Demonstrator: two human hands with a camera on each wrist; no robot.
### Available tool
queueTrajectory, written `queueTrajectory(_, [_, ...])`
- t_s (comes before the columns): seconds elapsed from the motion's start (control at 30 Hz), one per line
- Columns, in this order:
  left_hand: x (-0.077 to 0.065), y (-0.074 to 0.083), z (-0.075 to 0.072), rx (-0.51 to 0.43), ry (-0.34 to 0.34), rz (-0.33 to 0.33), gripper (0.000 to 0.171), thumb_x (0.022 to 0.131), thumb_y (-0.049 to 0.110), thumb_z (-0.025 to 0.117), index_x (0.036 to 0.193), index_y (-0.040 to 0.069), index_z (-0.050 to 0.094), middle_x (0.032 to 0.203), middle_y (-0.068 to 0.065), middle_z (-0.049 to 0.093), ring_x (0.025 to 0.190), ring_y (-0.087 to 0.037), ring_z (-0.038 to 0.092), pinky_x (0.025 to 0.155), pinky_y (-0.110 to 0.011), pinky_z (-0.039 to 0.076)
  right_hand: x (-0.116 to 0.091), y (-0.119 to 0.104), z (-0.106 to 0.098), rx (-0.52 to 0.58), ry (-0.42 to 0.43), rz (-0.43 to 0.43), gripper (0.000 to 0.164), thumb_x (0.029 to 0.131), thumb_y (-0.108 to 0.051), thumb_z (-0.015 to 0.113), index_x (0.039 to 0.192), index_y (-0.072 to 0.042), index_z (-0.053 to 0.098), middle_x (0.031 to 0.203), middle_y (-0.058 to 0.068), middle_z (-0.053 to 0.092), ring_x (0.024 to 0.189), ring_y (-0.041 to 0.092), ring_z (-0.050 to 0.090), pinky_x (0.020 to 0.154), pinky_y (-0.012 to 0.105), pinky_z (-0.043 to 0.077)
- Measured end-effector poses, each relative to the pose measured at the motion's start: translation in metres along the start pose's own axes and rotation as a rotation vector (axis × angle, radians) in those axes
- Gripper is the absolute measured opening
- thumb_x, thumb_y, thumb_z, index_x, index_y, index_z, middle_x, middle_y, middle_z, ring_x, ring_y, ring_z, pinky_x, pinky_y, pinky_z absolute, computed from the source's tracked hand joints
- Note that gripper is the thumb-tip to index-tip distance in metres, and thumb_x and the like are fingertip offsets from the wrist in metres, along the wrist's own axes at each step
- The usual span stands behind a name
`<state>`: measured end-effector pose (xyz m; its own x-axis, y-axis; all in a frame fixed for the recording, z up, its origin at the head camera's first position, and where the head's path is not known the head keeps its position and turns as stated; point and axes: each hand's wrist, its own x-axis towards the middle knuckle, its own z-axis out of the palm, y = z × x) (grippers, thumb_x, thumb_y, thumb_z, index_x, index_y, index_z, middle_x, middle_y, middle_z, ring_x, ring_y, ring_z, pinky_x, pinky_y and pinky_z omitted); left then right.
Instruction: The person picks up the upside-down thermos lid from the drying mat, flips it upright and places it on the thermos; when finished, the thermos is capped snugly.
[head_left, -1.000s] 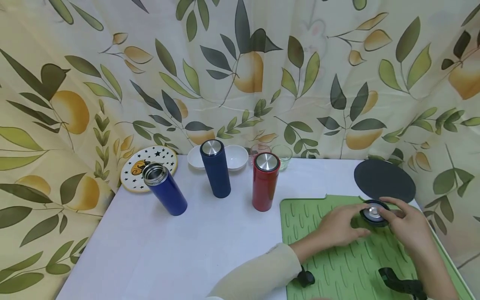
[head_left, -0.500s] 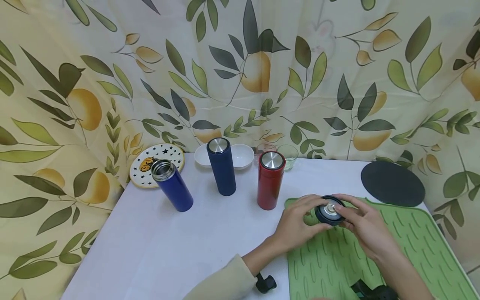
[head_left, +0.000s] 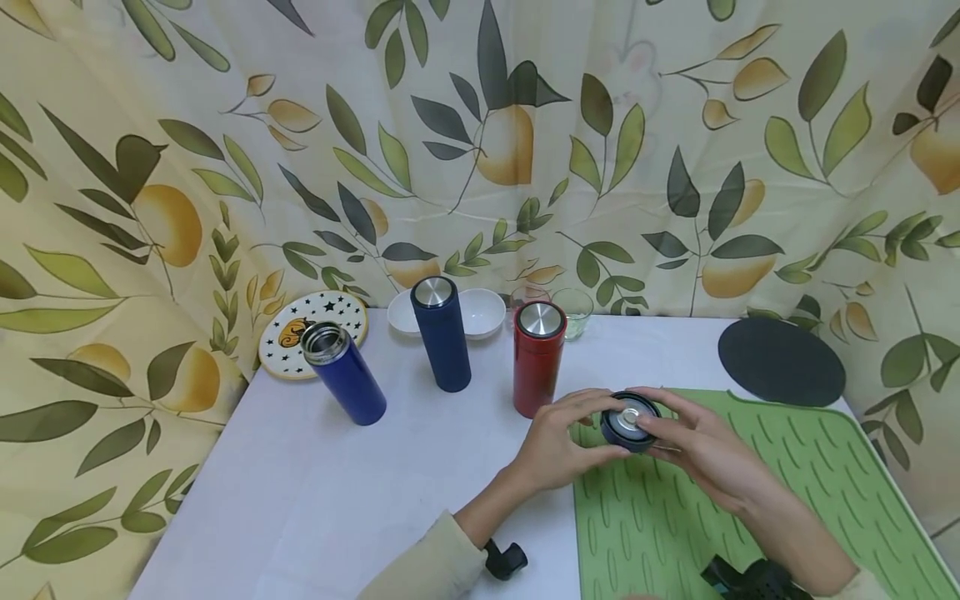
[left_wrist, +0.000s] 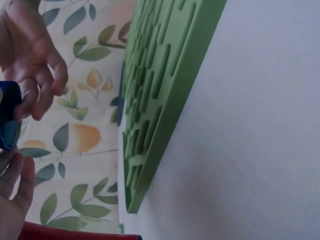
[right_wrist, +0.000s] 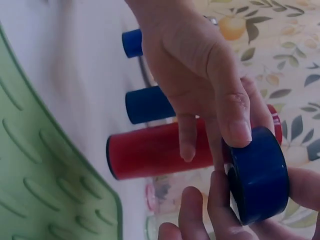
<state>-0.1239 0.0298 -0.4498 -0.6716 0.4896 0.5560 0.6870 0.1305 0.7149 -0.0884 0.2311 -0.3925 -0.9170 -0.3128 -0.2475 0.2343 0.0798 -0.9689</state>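
Note:
Both hands hold a blue flask lid over the left part of the green mat, its metallic underside facing up. My left hand pinches its left edge, and my right hand grips the opposite side with a finger over the underside. From the side, the lid shows a smooth blue wall between the fingers. At the left stands a blue flask with its steel mouth uncovered. A navy flask and a red flask, both capped with steel-topped lids, stand to its right.
The ribbed green mat covers the table's right side. Behind it lies a dark round disc. A star-patterned round plate, white bowls and a clear glass sit along the back, near the patterned curtain.
Both hands have carried the lid leftward, from over the mat's right side to close by the red flask. The view has shifted slightly; the flasks stay in place.

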Motion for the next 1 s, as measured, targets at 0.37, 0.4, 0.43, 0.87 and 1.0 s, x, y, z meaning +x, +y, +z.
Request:
queueTrajectory(0.37, [-0.001,0.010,-0.004,-0.178,0.036,-0.270,0.047,0.087,0.029,0.063,0.132,0.029,0.046,0.122,0.007,0.057,0.108,-0.005,0.053,0.072,-0.022,0.052,0.001,0.001,0.001,-0.017,0.131,-0.128,0.051,0.090,-0.015,0.059,0.136,-0.007,0.039,0.100,0.010,0.064,0.090,0.016,0.063,0.079,0.024,0.050])
queueTrajectory(0.4, [0.000,0.014,-0.005,-0.213,0.049,-0.330,0.044,0.089,0.030,0.060,0.131,0.030,0.047,0.119,0.006,0.059,0.106,-0.006,0.055,0.070,-0.023,0.053,0.001,0.001,0.000,-0.036,0.142,-0.160,0.050,0.090,-0.014,0.059,0.136,-0.007,0.039,0.099,0.008,0.065,0.090,0.015,0.063,0.078,0.022,0.050])
queueTrajectory(0.43, [0.001,0.018,-0.006,-0.251,0.061,-0.392,0.041,0.090,0.031,0.058,0.130,0.031,0.048,0.115,0.005,0.061,0.104,-0.008,0.057,0.068,-0.026,0.054,0.000,0.000,0.000,-0.048,0.151,-0.188,0.050,0.090,-0.013,0.059,0.136,-0.008,0.040,0.098,0.006,0.066,0.090,0.014,0.063,0.078,0.020,0.049])
queueTrajectory(0.87, [0.011,0.025,-0.008,-0.833,0.042,-0.884,0.044,0.083,0.055,0.056,0.108,0.020,0.064,0.091,-0.011,0.069,0.085,-0.022,0.067,0.048,-0.022,0.046,0.006,-0.003,0.005,-0.246,0.233,-0.445,0.046,0.088,-0.005,0.060,0.132,-0.006,0.046,0.107,0.008,0.063,0.096,0.013,0.062,0.075,0.021,0.051])
queueTrajectory(1.0, [0.015,0.026,-0.011,-0.922,0.038,-0.939,0.049,0.081,0.057,0.057,0.108,0.018,0.066,0.092,-0.013,0.069,0.085,-0.023,0.067,0.051,-0.022,0.046,0.012,0.000,0.005,-0.329,0.230,-0.489,0.045,0.088,-0.006,0.060,0.131,-0.009,0.048,0.109,0.011,0.061,0.098,0.013,0.061,0.076,0.021,0.051])
